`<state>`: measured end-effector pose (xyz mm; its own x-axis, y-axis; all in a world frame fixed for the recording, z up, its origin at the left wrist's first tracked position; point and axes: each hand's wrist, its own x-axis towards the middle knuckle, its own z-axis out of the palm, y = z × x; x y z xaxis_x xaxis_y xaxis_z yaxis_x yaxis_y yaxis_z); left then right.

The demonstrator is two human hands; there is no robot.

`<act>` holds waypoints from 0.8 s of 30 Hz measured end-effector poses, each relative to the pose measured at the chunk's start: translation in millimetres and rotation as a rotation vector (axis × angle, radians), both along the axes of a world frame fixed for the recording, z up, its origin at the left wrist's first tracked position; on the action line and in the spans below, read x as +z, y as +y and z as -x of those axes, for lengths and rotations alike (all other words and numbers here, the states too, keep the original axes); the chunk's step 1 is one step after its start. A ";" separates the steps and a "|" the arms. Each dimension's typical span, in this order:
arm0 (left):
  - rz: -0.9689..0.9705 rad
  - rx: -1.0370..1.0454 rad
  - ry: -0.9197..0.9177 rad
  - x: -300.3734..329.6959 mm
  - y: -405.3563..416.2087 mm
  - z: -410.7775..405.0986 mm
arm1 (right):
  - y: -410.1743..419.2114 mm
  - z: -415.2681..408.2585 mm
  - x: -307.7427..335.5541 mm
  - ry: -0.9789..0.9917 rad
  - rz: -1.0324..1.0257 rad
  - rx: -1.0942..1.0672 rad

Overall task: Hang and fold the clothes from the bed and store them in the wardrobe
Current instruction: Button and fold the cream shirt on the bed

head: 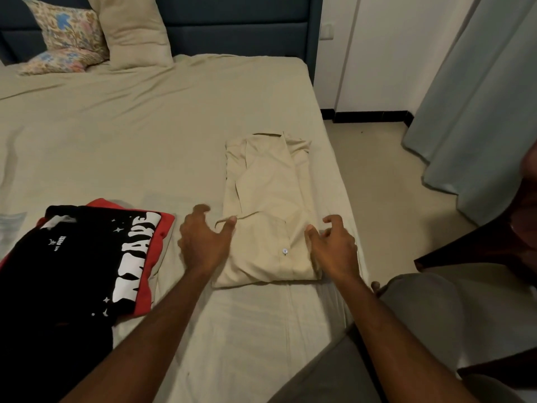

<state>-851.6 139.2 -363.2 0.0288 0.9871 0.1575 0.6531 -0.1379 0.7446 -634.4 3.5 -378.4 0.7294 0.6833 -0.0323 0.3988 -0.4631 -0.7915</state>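
Observation:
A beige buttoned shirt (268,205) lies folded into a long narrow strip on the bed (130,135), near its right edge. My left hand (203,239) hovers at the strip's near left side, fingers spread and relaxed, thumb touching the cloth. My right hand (334,245) is at the near right side, fingers loosely curled, thumb against the shirt's edge. Neither hand grips the cloth. A folded black T-shirt (87,257) with white lettering lies on a folded red garment (162,228) at the left.
Two pillows (96,33) lean against the dark blue headboard (232,24). A pale blue curtain (479,97) hangs at the right over the tiled floor (377,184). A dark wooden piece of furniture (479,251) stands by my right side.

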 end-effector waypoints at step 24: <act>-0.038 -0.718 0.521 -41.8 -27.3 -15.5 | 24.8 -12.5 -21.9 -0.346 0.146 0.280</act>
<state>-836.1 111.9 -405.1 0.7164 0.6975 -0.0158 0.6541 -0.6636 0.3632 -621.9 28.2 -400.3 0.5026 0.8617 0.0699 0.7534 -0.3970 -0.5242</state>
